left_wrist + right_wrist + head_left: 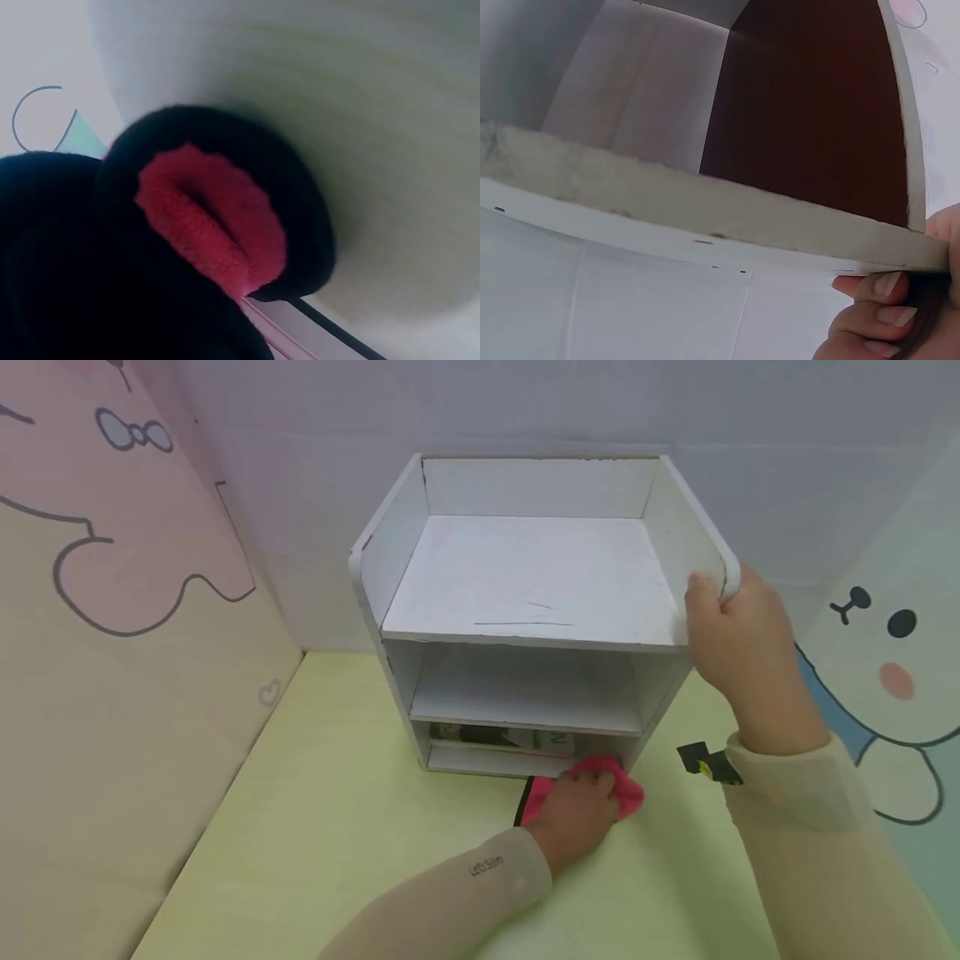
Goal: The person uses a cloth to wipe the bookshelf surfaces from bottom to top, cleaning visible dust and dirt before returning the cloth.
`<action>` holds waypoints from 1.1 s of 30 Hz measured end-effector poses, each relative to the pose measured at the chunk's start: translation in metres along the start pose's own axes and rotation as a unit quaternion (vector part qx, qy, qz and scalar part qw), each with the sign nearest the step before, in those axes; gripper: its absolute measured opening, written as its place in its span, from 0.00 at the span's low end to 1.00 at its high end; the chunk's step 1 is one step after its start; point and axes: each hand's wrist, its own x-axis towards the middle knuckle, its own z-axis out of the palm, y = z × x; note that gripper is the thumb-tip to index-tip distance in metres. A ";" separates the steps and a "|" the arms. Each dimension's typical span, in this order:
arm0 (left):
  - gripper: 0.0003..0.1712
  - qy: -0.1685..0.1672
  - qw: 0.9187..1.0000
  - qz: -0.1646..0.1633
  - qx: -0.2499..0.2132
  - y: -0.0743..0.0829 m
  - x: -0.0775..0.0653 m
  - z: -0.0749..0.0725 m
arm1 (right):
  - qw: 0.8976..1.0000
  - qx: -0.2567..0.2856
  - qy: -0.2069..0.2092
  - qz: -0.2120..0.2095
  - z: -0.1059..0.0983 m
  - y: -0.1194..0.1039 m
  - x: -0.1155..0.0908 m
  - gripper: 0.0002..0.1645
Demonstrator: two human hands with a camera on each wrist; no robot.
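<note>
A small white wooden shelf unit (525,577) with a tray-like top and lower compartments stands against the back wall. My right hand (738,635) grips the front end of its right side panel, thumb on the inner face. In the right wrist view the fingers (874,315) curl against the panel's outer side. Low at the shelf's front right corner, my left hand (577,814) holds a bunched pink cloth (628,793) with black edging. The left wrist view shows the cloth (217,217) folded up close, its black border around it; the fingers are hidden there.
A flat item with green and white print (510,737) lies inside the bottom compartment. The pale yellow tabletop (300,843) extends in front and to the left. Cartoon-printed sheets, one pink and cream (135,710), cover the walls on both sides.
</note>
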 end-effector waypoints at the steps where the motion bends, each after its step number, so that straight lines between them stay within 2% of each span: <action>1: 0.13 0.000 1.000 -0.006 -0.002 0.001 0.000 0.000 | 1.000 -0.001 -0.001 0.001 0.000 0.000 0.000 0.40; 10: 0.12 -0.022 0.998 -0.048 0.024 0.007 -0.003 0.003 | 1.000 0.004 -0.003 -0.002 0.002 -0.001 -0.002 0.42; 17: 0.10 -0.025 0.997 -0.063 0.030 -0.001 -0.011 0.010 | 1.000 0.001 -0.007 0.003 0.000 -0.002 -0.001 0.44; 24: 0.10 -0.020 0.998 -0.055 0.039 -0.022 -0.029 0.028 | 1.000 -0.001 -0.015 0.001 0.001 0.001 0.001 0.43; 33: 0.15 -0.024 0.998 -0.048 0.030 -0.061 -0.065 0.043 | 1.000 -0.001 -0.014 -0.001 -0.001 0.000 0.001 0.43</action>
